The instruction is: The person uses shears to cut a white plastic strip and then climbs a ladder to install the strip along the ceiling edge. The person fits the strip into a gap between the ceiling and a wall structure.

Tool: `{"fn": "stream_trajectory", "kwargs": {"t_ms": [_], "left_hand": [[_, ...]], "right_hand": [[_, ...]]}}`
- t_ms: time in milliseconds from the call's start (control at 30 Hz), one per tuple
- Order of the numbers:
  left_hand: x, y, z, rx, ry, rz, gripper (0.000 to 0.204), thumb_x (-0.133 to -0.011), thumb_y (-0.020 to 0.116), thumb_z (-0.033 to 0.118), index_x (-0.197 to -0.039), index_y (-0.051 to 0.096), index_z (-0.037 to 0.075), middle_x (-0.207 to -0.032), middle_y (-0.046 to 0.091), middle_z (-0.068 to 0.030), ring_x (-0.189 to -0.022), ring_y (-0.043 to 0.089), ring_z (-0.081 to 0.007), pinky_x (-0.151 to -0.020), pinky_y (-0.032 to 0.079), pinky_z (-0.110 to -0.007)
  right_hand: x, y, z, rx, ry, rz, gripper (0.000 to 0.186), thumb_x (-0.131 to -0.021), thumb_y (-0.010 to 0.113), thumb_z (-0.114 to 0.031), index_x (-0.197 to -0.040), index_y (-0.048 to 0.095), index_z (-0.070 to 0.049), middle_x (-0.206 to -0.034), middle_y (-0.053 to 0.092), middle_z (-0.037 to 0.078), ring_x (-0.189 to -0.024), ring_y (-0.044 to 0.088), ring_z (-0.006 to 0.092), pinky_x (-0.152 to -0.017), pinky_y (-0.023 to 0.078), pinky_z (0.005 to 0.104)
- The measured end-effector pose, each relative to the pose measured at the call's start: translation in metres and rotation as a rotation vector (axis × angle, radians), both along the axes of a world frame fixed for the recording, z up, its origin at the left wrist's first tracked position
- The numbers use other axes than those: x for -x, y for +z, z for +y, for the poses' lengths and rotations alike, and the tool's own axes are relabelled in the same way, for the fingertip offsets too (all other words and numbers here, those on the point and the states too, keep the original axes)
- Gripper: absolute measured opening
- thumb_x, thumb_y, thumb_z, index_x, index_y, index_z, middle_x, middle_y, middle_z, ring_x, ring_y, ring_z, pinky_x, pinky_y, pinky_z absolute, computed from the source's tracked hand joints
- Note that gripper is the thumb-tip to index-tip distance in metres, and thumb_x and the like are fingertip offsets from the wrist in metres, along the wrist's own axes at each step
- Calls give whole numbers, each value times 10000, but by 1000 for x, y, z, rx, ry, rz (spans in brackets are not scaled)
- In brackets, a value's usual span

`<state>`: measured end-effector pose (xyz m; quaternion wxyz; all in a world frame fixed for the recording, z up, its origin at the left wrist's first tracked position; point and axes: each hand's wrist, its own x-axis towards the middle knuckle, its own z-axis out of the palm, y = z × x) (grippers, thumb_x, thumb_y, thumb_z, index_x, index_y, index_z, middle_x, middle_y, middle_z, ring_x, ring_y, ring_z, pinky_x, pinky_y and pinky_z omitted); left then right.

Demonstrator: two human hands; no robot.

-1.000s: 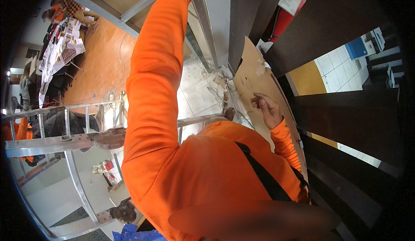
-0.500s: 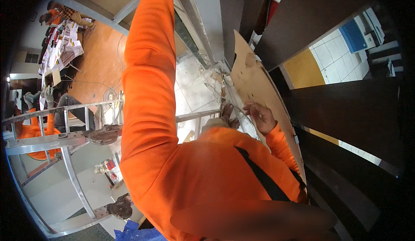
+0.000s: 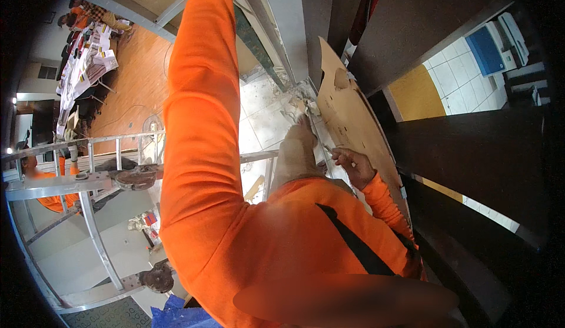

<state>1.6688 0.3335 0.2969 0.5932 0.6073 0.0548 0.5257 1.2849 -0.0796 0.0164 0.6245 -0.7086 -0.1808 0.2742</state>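
Observation:
My left arm (image 3: 203, 104), in an orange sleeve, stretches up past the top edge, so my left hand is out of sight. My right hand (image 3: 355, 170) is bent at chest height, thumb and fingers curled together. A small, thin, pale thing (image 3: 326, 148) shows at its fingertips; its kind is too small to make out. Close beside that hand, a brown cardboard-like sheet (image 3: 348, 116) with a torn edge stands upright. Below, my leg (image 3: 296, 151) in tan trousers reaches forward toward debris (image 3: 294, 107) on the white floor tiles (image 3: 262, 113).
At the left stands a metal folding ladder (image 3: 101, 234) with round hinges. Behind its rungs is a person in orange (image 3: 56, 186). Dark boards (image 3: 471, 145) run along the right. A paper-covered table (image 3: 88, 75) stands farther off, with people beyond. A blue sheet (image 3: 182, 315) lies low.
My leg has moved forward into fuller view. My right hand has shifted slightly down, its fingers more curled. The person behind the ladder has changed posture. My left arm stays raised.

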Motion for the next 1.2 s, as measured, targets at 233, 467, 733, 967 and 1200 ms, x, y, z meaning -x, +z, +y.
{"fn": "stream_trajectory", "kwargs": {"t_ms": [233, 467, 733, 967, 1200], "left_hand": [[3, -28, -2, 55, -206, 180, 520, -915, 564, 561, -828, 614, 51, -621, 561, -27, -485, 509, -157, -447, 417, -312], [-34, -109, 34, 204, -361, 126, 538, -934, 553, 526, -786, 614, 13, -617, 569, -50, -498, 533, -161, -467, 452, -304], [-13, -78, 27, 226, -374, 155, 540, -933, 552, 540, -739, 571, 37, -578, 527, -43, -458, 489, -141, -435, 420, -294], [-11, -72, 28, 233, -390, 147, 573, -935, 519, 577, -703, 535, 53, -544, 499, -40, -428, 474, -143, -415, 407, -296], [-18, -77, 39, 179, -292, 172, 663, -916, 455, 663, -700, 542, 42, -555, 530, -59, -435, 507, -162, -424, 433, -306]], "right_hand": [[-19, 19, -3, -12, -139, -60, 321, -1016, 499, -190, -1263, 564, 5, -1058, 668, 137, -952, 631, 183, -870, 499, 309], [-48, 8, 27, 24, -253, 44, 475, -1041, 421, -342, -1237, 551, 71, -1038, 660, 140, -937, 626, 190, -858, 503, 320], [-94, 41, 89, 184, -190, -25, 458, -1015, 481, -327, -1211, 583, 74, -1008, 673, 169, -913, 647, 204, -841, 514, 321], [-84, 20, 87, 180, -223, -10, 467, -1028, 455, -334, -1231, 568, 71, -1033, 660, 134, -923, 621, 187, -854, 498, 322], [-58, 12, 85, 172, -301, 29, 466, -1023, 461, -333, -1223, 576, 71, -1016, 672, 140, -902, 629, 189, -837, 502, 321]]}}
